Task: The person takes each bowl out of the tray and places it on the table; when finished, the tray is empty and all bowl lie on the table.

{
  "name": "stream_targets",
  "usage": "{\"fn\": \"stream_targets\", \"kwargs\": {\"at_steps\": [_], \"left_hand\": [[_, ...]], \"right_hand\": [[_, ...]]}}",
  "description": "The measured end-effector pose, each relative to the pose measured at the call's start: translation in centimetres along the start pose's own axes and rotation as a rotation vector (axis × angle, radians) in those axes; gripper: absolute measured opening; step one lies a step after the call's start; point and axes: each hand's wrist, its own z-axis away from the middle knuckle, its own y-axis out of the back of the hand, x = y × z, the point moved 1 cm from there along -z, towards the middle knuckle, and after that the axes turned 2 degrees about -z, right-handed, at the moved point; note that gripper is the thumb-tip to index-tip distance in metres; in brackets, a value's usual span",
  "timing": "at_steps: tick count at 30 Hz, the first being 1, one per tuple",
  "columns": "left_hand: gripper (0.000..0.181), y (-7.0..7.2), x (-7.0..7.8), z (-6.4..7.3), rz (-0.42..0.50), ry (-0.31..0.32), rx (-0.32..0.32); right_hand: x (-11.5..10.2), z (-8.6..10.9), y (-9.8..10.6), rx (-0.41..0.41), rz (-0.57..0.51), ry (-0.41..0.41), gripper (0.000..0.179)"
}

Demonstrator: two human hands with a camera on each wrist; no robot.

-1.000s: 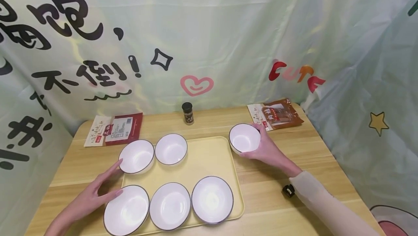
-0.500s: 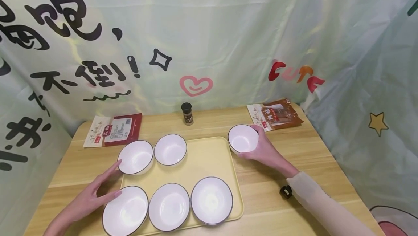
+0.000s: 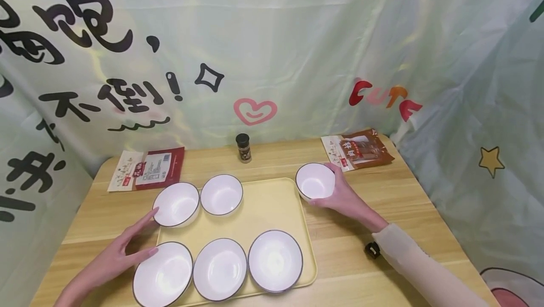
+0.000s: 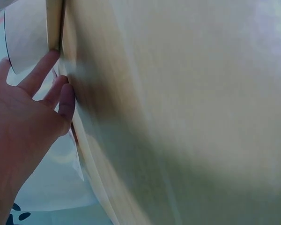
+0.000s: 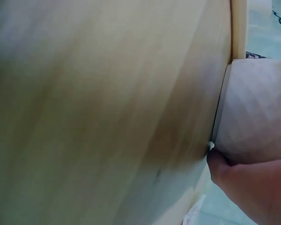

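Observation:
My right hand (image 3: 342, 194) grips a small white bowl (image 3: 315, 181) with a dark rim, thumb on the near side and fingers behind. That bowl stands upright just past the back right corner of the yellow tray (image 3: 272, 203); in the right wrist view the faceted bowl wall (image 5: 255, 108) shows beside the thumb. My left hand (image 3: 114, 259) is spread at the tray's left side. Its index fingertip is at the rim of the back left bowl (image 3: 176, 204), its thumb at the rim of the front left bowl (image 3: 163, 274). Nothing is gripped by it.
On the tray also stand a back bowl (image 3: 222, 194), a front middle bowl (image 3: 220, 269) and a front right bowl (image 3: 275, 260). Behind are a red-and-white packet (image 3: 148, 169), a black-capped jar (image 3: 244, 148) and a brown packet (image 3: 361, 149). A small black object (image 3: 372, 250) lies by the right sleeve.
My right hand and its bowl have shifted very slightly left and nearer, toward the tray corner. The left hand and the other bowls have stayed in place.

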Motion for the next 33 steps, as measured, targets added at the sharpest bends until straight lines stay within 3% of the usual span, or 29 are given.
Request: {"fn": "stream_targets", "kwargs": {"at_steps": [6, 15, 26, 33], "left_hand": [[0.089, 0.1, 0.1, -0.1, -0.006, 0.023, -0.005], [0.090, 0.0, -0.1, -0.2, 0.004, 0.021, -0.004], [0.091, 0.2, -0.1, -0.6, 0.003, 0.019, -0.029], [0.091, 0.3, 0.0, -0.6, 0.002, 0.032, -0.041]], "right_hand": [[-0.7, 0.0, 0.7, -0.009, 0.008, -0.055, 0.128], [-2.1, 1.0, 2.5, 0.032, -0.129, -0.044, 0.119], [-2.6, 3.9, 3.2, 0.068, -0.048, 0.084, 0.113], [-3.3, 6.0, 1.7, 0.102, -0.056, 0.183, 0.110]]}}
